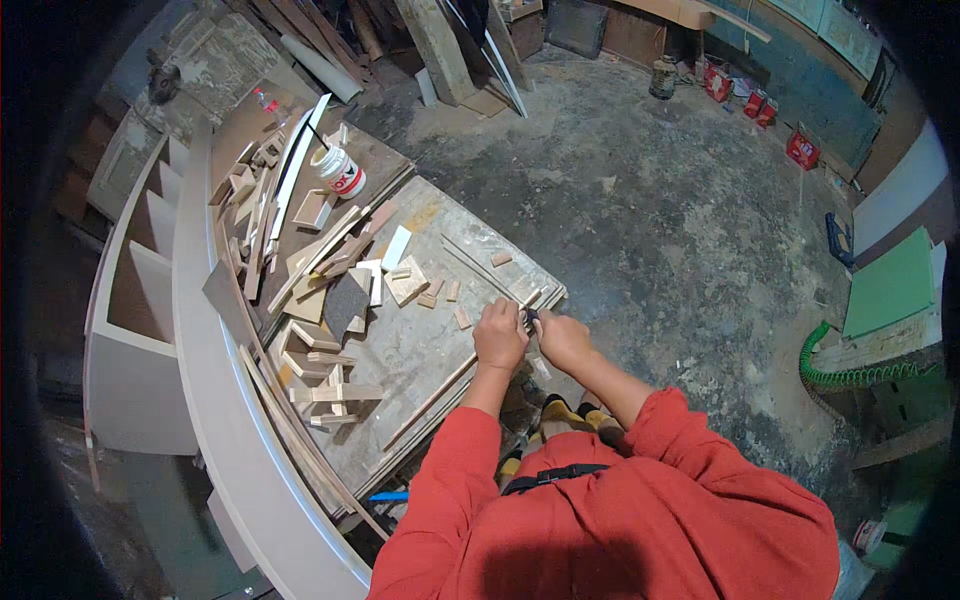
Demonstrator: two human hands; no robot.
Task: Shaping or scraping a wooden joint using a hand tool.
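Note:
At the near right edge of the worn worktable (410, 345), my two hands are close together. My left hand (499, 336) is closed, its fingers curled at the table edge; what it grips is hidden beneath them. My right hand (564, 342) is closed round a small black object (530, 317) that shows between the hands, too covered to name. Just beyond them lie a short wood offcut (501, 259) and long thin strips. Small wood pieces (453, 290) are scattered left of my left hand. A narrow wood strip (430, 402) runs along the near edge.
A white jar (340, 172) with a dark stick in it stands among piled wood scraps. A long curved panel (205, 390) borders the table on the left. To the right are a green coiled hose (830, 375) and a green board (890, 285); red containers (802, 148) stand far right.

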